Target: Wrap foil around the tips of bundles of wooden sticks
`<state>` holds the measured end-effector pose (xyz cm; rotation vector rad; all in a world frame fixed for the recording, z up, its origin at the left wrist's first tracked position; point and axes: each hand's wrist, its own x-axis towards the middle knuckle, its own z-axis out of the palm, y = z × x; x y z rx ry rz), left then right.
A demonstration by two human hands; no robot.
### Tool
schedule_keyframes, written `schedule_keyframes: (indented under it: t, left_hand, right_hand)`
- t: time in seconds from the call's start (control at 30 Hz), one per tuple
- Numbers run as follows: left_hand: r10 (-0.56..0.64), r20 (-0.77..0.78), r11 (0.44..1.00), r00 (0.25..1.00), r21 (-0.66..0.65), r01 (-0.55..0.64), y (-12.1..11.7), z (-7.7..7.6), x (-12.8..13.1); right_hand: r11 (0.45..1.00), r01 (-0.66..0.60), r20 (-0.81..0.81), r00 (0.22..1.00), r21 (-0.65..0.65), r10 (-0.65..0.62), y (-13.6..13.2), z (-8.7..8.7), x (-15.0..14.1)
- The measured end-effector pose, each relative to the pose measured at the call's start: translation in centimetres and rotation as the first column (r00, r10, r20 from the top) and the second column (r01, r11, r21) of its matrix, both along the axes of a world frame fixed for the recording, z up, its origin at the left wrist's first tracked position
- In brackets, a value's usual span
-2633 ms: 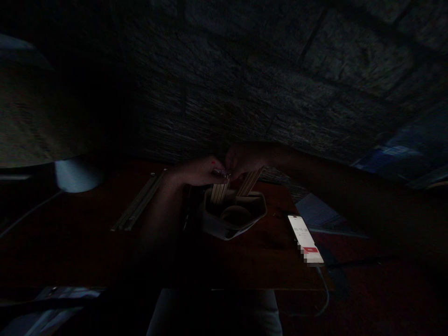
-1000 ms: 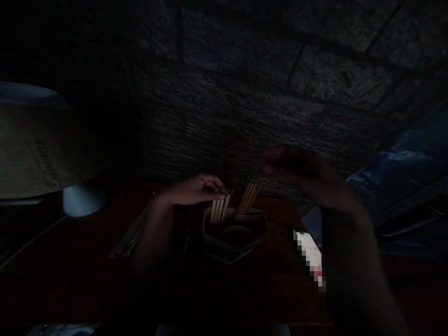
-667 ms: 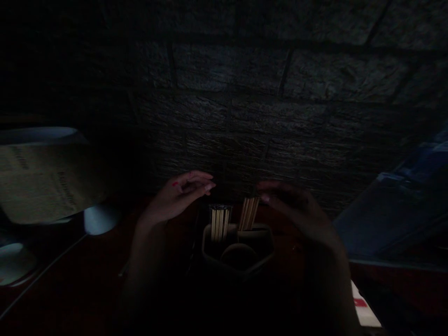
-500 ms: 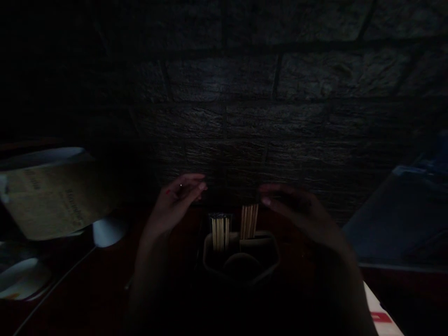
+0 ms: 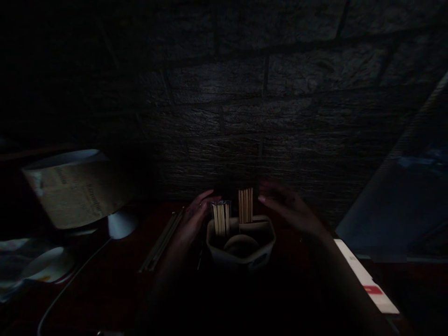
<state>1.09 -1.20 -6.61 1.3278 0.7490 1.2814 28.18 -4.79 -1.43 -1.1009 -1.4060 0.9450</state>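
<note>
A divided utensil holder (image 5: 214,256) stands on the dark table between my hands. Pale thin sticks, apparently chopsticks (image 5: 220,220), rise from its left compartment, while browner chopsticks (image 5: 245,206) stand upright behind its right part. My left hand (image 5: 196,217) is beside the pale sticks with its fingers apart; whether it touches them I cannot tell. To the right of the brown chopsticks, my right hand (image 5: 292,207) hovers with fingers stretched and nothing visible in them. Long thin sticks (image 5: 161,245) lie on the table left of my left hand. Everything is dim.
A lamp with a printed shade (image 5: 75,189) and a cord stands at left, near a white bowl or cup (image 5: 51,266) on its side. A brick-patterned wall (image 5: 241,121) rises behind. At right lie a white box with a red mark (image 5: 364,280) and a bluish translucent panel (image 5: 381,214).
My left hand has come down and right, close to the pale sticks. The right hand stays near the brown chopsticks. The view has shifted, showing the long sticks on the table.
</note>
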Motion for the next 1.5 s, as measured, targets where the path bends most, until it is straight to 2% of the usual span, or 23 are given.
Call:
schedule_keyframes:
  t: [0.07, 0.13, 0.2, 0.3, 0.33, 0.37, 0.4, 0.5, 0.7, 0.8, 0.87, 0.93, 0.97, 1.0, 1.03, 1.07, 1.1, 1.13, 1.2, 1.23, 1.37, 1.5]
  left_hand:
    - [-0.019, -0.023, 1.000, 1.000, -0.022, 0.019, -0.4, -0.8, 0.0]
    - [-0.041, -0.043, 0.999, 0.998, -0.034, 0.039, -0.5, -1.4, 0.1]
    - [-0.037, -0.042, 0.998, 0.998, -0.059, 0.034, -0.6, -1.8, 0.4]
    - [0.009, -0.033, 0.994, 0.999, -0.106, -0.013, -1.1, -2.1, 0.8]
    - [0.019, -0.035, 0.993, 0.999, -0.113, -0.023, -1.3, -2.2, 0.9]
    - [0.018, -0.046, 0.992, 0.999, -0.122, -0.024, -1.5, -2.2, 1.0]
    - [0.043, -0.038, 0.991, 0.998, -0.125, -0.048, -1.7, -2.3, 1.1]
    - [-0.011, -0.047, 0.986, 0.999, -0.165, 0.003, -1.9, -2.4, 1.2]
    - [-0.064, -0.073, 0.980, 0.995, -0.193, 0.049, -1.7, -2.6, 1.1]
    - [-0.047, -0.059, 0.965, 0.997, -0.261, 0.030, -1.9, -2.5, 1.2]
    - [-0.048, -0.050, 0.954, 0.998, -0.297, 0.031, -2.1, -2.2, 1.3]
    - [-0.025, -0.046, 0.952, 0.999, -0.306, 0.009, -2.2, -2.0, 1.4]
    - [-0.010, -0.048, 0.951, 0.999, -0.310, -0.005, -2.3, -1.9, 1.5]
    - [-0.011, -0.051, 0.951, 0.999, -0.309, -0.005, -2.3, -1.8, 1.6]
    - [-0.013, -0.052, 0.953, 0.999, -0.304, -0.003, -2.3, -1.8, 1.6]
    - [-0.020, -0.053, 0.954, 0.998, -0.299, 0.003, -2.3, -1.7, 1.6]
    - [-0.031, -0.055, 0.957, 0.998, -0.291, 0.014, -2.3, -1.7, 1.6]
    - [-0.035, -0.059, 0.961, 0.998, -0.277, 0.017, -2.3, -1.7, 1.6]
    - [-0.027, -0.076, 0.971, 0.997, -0.238, 0.008, -2.2, -1.7, 1.5]
    - [-0.019, -0.085, 0.975, 0.996, -0.220, 0.000, -2.2, -1.8, 1.5]
    - [-0.044, -0.084, 0.984, 0.996, -0.177, 0.029, -2.1, -1.8, 1.5]
    - [-0.030, -0.064, 0.981, 0.997, -0.195, 0.017, -2.2, -1.8, 1.6]
  right_hand:
    - [0.992, -0.107, 0.022, 0.994, -0.073, 0.109, -0.3, -1.3, 0.2]
    - [0.958, -0.257, 0.034, 0.964, -0.126, 0.263, -0.4, -1.9, 0.4]
    - [0.897, -0.406, 0.059, 0.905, -0.177, 0.422, 0.0, -1.6, 0.3]
    - [0.765, -0.577, 0.084, 0.780, -0.287, 0.620, 1.1, -0.4, -0.2]
    - [0.737, -0.599, 0.081, 0.757, -0.312, 0.649, 1.6, 0.0, -0.4]
    - [0.732, -0.600, 0.085, 0.752, -0.322, 0.653, 2.0, 0.2, -0.6]
    - [0.734, -0.595, 0.100, 0.750, -0.327, 0.653, 2.4, 0.3, -0.8]
    - [0.742, -0.584, 0.134, 0.749, -0.330, 0.649, 3.1, -0.3, -1.1]
    - [0.759, -0.568, 0.090, 0.779, -0.318, 0.621, 2.7, -1.7, -1.4]
    - [0.794, -0.522, 0.067, 0.822, -0.312, 0.566, 1.9, -2.5, -1.2]
    - [0.882, -0.393, 0.078, 0.902, -0.261, 0.425, 0.7, -3.5, -0.9]
    - [0.988, -0.120, 0.128, 0.983, -0.100, 0.132, -1.0, -4.3, -0.7]
    - [0.998, 0.051, 0.153, 0.987, 0.021, -0.054, -2.0, -4.6, -0.8]
    - [0.971, 0.195, 0.182, 0.959, 0.138, -0.218, -3.1, -4.7, -0.9]
    - [0.930, 0.276, 0.218, 0.919, 0.244, -0.330, -4.2, -4.7, -1.3]
    - [0.900, 0.282, 0.295, 0.876, 0.332, -0.383, -5.2, -4.5, -1.8]
    - [0.889, 0.218, 0.388, 0.839, 0.403, -0.382, -6.1, -4.1, -2.4]
    - [0.894, 0.093, 0.494, 0.806, 0.438, -0.326, -6.8, -3.8, -3.2]
    - [0.901, -0.142, 0.671, 0.716, 0.410, -0.193, -7.3, -3.1, -4.9]
    - [0.897, -0.202, 0.720, 0.674, 0.394, -0.165, -7.3, -2.9, -5.7]
    - [0.871, -0.222, 0.776, 0.583, 0.438, -0.242, -6.1, -3.2, -7.5]
    - [0.850, -0.222, 0.782, 0.549, 0.477, -0.296, -5.6, -4.3, -7.7]
